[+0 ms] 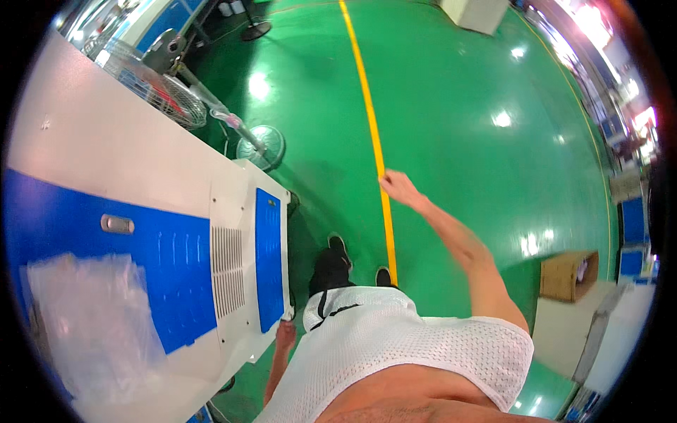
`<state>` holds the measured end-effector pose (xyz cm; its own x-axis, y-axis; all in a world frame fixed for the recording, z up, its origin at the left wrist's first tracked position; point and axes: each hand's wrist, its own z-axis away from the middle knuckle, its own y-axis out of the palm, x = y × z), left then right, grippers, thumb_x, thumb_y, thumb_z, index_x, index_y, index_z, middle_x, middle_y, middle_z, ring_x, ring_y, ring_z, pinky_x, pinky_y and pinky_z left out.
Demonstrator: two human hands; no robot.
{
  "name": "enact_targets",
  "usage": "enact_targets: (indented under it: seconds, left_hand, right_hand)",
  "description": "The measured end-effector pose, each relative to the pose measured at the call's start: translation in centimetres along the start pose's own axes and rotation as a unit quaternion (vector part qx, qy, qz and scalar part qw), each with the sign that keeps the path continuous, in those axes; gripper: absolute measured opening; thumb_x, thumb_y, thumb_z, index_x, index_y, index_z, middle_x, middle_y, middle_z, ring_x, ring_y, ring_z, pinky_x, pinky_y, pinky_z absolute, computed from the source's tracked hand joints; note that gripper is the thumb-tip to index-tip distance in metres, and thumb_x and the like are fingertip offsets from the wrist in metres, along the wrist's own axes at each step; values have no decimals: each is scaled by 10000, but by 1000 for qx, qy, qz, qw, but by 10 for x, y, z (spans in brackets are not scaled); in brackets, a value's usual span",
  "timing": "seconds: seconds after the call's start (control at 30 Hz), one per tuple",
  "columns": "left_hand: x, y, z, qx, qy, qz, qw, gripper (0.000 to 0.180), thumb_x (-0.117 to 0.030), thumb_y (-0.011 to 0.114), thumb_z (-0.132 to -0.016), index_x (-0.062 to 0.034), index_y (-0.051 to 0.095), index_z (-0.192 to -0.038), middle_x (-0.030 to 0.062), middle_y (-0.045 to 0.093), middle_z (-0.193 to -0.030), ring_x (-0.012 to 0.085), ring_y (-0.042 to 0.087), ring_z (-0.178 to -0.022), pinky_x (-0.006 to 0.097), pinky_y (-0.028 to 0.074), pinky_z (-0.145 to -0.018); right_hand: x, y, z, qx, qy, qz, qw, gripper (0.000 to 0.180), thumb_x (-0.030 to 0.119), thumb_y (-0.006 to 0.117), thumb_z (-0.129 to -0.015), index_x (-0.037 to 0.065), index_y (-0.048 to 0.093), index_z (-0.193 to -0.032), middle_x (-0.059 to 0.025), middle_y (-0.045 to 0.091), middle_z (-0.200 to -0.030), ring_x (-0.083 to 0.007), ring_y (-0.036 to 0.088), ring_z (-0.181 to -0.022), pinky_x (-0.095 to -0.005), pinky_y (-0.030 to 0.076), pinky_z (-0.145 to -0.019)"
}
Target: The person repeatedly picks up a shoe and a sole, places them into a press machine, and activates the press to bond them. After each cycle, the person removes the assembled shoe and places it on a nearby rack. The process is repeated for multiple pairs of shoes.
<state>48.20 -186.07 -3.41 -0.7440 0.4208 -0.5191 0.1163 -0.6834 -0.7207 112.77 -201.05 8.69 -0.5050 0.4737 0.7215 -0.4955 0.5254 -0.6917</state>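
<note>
My left hand [285,333] hangs low at my side and touches the near corner of a white cabinet with blue panels [233,211]; its fingers are too small to make out. My right hand [398,187] is stretched out in front of me at arm's length, fingers loose and holding nothing, above the yellow floor line [372,134]. My white mesh shirt [423,345] fills the lower middle, with my black trousers and shoes [338,257] on the green floor below.
A crumpled clear plastic bag [92,324] lies on the cabinet's blue panel. A pedestal fan [155,84] with a round base [261,146] stands beyond the cabinet. A cardboard box [568,275] sits at right beside a white surface [564,331].
</note>
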Motion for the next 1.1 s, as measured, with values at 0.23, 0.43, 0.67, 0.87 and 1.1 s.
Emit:
enact_targets:
  seconds: [0.23, 0.43, 0.67, 0.87, 1.1]
  left_hand:
    - [-21, 79, -43, -107, -216, 314, 918, 224, -192, 599, -872, -33, 583, -1029, 158, 649, -854, 284, 645, -770, 387, 502, -645]
    - [-71, 41, -123, -227, -200, 548, 780, 223, -159, 609, -886, -22, 549, -1051, 98, 645, -832, 196, 635, -718, 316, 498, -596]
    - [-176, 62, -111, -295, -282, 738, 537, 157, -95, 634, -869, -37, 560, -995, 85, 619, -834, 195, 598, -735, 347, 488, -615]
    - [-267, 137, -114, -336, -386, 684, 519, 49, -112, 600, -890, -68, 586, -874, 45, 596, -803, 192, 567, -735, 378, 488, -649]
    - [-289, 135, -134, -490, -332, 551, 589, 57, -97, 604, -882, -73, 603, -933, 71, 614, -835, 195, 599, -735, 353, 505, -561]
  right_hand:
    - [267, 104, -377, 59, -276, -112, 953, 315, 290, 573, -901, -4, 631, -803, -221, 647, -775, -404, 629, -731, -473, 486, -651]
    - [430, 152, -589, -30, -306, -68, 949, 352, 338, 556, -903, 12, 682, -866, -229, 683, -873, -406, 661, -857, -477, 527, -754]
    - [506, 202, -673, 37, -269, 92, 958, 522, 468, 425, -955, 25, 698, -996, -202, 700, -1005, -380, 681, -939, -482, 547, -801]
    - [492, 224, -692, 25, -307, 33, 951, 452, 414, 407, -967, 67, 692, -1018, -214, 686, -1010, -393, 671, -937, -507, 527, -820]
    - [503, 247, -674, 159, -40, -301, 939, 621, 520, 424, -951, -3, 716, -789, -184, 701, -767, -302, 695, -846, -446, 525, -774]
